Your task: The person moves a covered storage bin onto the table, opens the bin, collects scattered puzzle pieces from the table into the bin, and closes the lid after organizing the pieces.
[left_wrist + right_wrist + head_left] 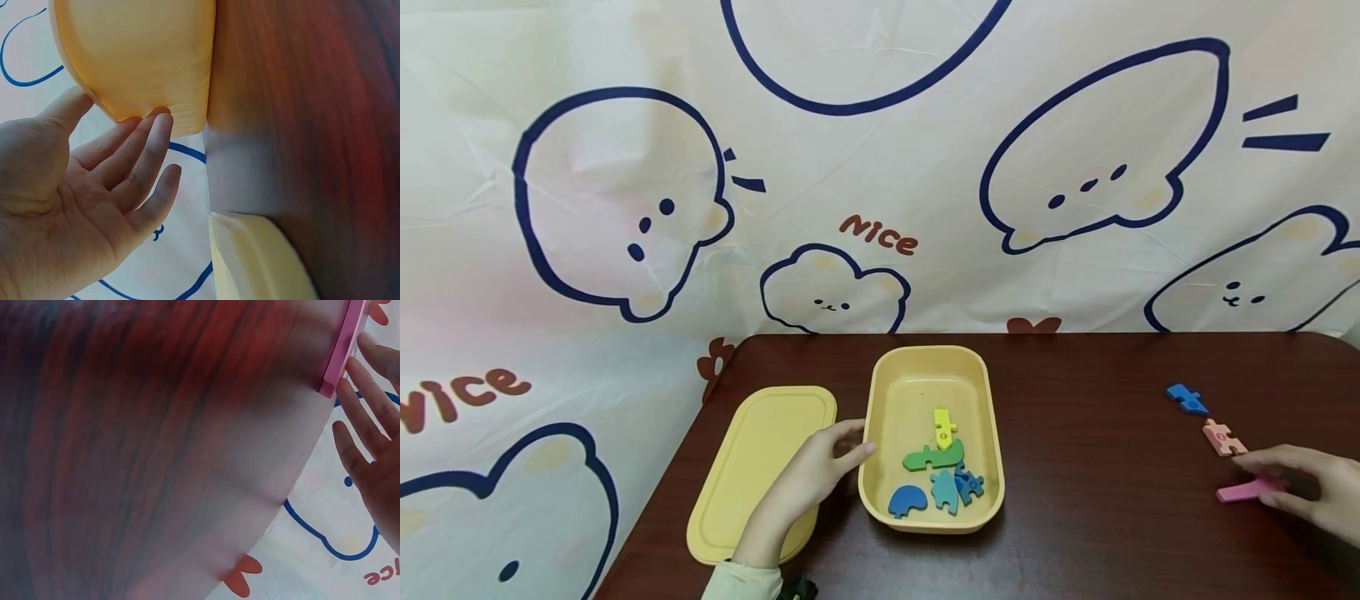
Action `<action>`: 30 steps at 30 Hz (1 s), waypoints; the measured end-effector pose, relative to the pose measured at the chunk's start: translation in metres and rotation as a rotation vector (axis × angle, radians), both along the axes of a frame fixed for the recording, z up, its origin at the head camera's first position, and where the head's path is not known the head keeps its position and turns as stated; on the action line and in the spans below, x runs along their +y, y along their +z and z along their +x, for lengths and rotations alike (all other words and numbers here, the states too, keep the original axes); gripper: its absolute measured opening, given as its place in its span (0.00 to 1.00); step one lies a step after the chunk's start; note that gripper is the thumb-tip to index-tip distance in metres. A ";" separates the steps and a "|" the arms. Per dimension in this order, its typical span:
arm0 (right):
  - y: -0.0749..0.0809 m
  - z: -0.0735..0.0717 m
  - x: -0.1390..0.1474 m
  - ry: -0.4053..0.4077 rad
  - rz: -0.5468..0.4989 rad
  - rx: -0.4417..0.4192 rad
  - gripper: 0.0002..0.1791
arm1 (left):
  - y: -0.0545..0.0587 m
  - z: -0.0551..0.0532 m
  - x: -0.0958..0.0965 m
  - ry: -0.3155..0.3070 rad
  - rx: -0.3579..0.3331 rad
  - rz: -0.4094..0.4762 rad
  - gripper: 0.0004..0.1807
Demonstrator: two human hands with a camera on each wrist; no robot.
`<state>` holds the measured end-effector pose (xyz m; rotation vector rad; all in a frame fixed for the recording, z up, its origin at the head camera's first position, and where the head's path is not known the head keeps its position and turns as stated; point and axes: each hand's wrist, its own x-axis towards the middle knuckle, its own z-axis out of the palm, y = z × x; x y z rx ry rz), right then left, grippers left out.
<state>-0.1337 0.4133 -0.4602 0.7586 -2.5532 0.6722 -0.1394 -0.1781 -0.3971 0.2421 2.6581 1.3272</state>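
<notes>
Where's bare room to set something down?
The tabletop between the yellow container and the salmon puzzle piece; also the container's far end. Crowded: its near end, with puzzle pieces, and left side, with the lid and left hand.

Dark table (pixel 1097 467) — pale backdrop (pixel 940 183) (cartoon-printed).

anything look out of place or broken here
Nothing looks spilled or broken. At most, the yellow lid lies slanted left of the yellow tray, not squared with it, and a blue piece, salmon piece and pink piece are outside the tray, off to the right.
</notes>
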 end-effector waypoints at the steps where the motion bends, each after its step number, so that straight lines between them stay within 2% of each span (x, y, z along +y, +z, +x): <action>1: 0.000 0.000 0.000 0.001 0.003 -0.005 0.35 | 0.000 0.000 0.000 0.000 0.000 0.001 0.24; 14: -0.001 -0.002 0.002 -0.106 0.174 -0.062 0.31 | -0.001 -0.001 0.000 0.000 0.009 -0.007 0.24; 22: 0.003 -0.002 -0.006 -0.126 0.185 -0.106 0.26 | -0.001 -0.002 0.000 0.003 0.006 -0.002 0.24; 30: 0.007 -0.001 -0.011 -0.146 0.193 -0.078 0.25 | -0.002 -0.001 0.000 0.015 0.006 -0.012 0.24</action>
